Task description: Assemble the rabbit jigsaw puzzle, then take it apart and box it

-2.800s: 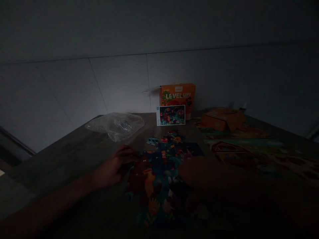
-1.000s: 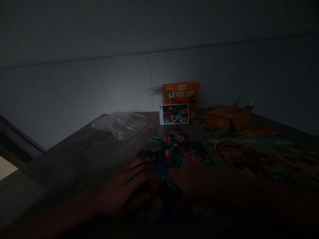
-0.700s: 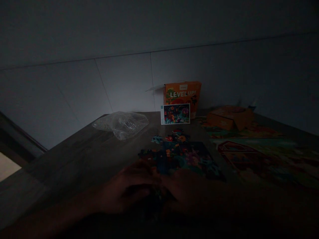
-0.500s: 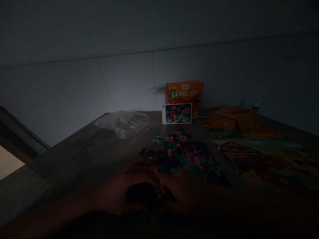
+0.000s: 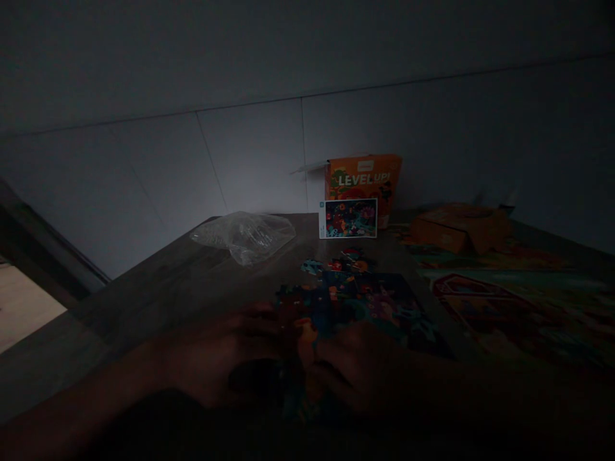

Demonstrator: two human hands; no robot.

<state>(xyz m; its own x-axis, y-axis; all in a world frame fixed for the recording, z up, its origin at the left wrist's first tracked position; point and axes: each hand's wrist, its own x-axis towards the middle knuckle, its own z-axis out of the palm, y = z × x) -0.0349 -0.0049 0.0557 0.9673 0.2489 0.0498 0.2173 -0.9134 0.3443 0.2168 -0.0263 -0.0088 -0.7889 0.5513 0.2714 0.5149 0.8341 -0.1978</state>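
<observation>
A partly joined jigsaw puzzle (image 5: 355,307) with dark, colourful pictures lies on the grey table in front of me; the scene is very dim. At its left edge, my left hand (image 5: 221,358) rests with fingers stretched toward the pieces and apart from the thumb side. My right hand (image 5: 355,365) is over the near part of the puzzle, its fingers curled down onto it. Whatever is between those fingertips is hidden in shadow. Several loose puzzle pieces (image 5: 337,264) sit just beyond the puzzle's far edge.
A picture card (image 5: 348,219) leans against an orange "LEVEL UP!" box (image 5: 365,176) near the wall. Left of them lies a crumpled clear plastic bag (image 5: 245,237). An orange carton (image 5: 456,229) and a colourful printed sheet (image 5: 519,307) take up the right side.
My left hand has drawn back left from my right hand, so more of the puzzle shows between them. The whole view has shifted slightly, with objects appearing further right.
</observation>
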